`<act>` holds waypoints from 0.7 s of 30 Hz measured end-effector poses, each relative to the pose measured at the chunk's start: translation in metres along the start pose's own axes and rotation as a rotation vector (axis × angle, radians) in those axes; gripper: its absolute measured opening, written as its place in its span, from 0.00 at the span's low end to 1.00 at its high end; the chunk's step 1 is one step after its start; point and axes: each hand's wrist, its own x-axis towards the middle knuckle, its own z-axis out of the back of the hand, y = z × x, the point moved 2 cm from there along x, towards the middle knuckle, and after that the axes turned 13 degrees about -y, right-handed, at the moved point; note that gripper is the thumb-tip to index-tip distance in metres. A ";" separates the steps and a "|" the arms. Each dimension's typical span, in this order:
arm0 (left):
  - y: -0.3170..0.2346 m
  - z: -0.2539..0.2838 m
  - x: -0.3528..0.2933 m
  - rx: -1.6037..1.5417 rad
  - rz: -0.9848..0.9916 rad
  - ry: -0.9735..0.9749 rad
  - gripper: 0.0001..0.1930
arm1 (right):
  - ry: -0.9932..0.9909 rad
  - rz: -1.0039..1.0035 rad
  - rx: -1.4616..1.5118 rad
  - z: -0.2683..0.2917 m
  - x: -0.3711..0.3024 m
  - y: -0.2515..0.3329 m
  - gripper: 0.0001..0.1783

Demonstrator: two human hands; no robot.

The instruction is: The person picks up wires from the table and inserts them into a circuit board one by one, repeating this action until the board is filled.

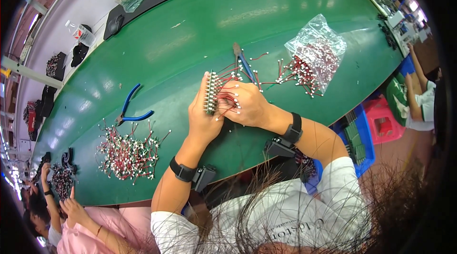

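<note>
A narrow board strip [210,94], lined with small pale connectors, is upright in my left hand [202,119], whose thumb and fingers close around it. Short red wires with white plugs come off the strip's right side. Against that side my right hand [251,103] has its fingers curled round a bunch of red wires [230,98]; its fingertips are partly hidden. Just beyond my hands lie blue-handled pliers [245,65] among a few loose wires. Another blue-handled pair of cutters [127,106] rests open to the left, above a heap of red-and-white wires [127,155].
At the right, a clear plastic bag [320,35] spills more wires onto the green table [200,25]. A blue crate [364,135] with green boards and a pink stool [383,119] stand beyond the table's edge. Co-workers sit at both sides; one's hand [75,210] is at the lower left.
</note>
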 end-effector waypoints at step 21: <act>0.001 0.000 -0.002 0.014 0.007 0.026 0.36 | 0.020 -0.038 -0.017 0.002 0.002 -0.001 0.09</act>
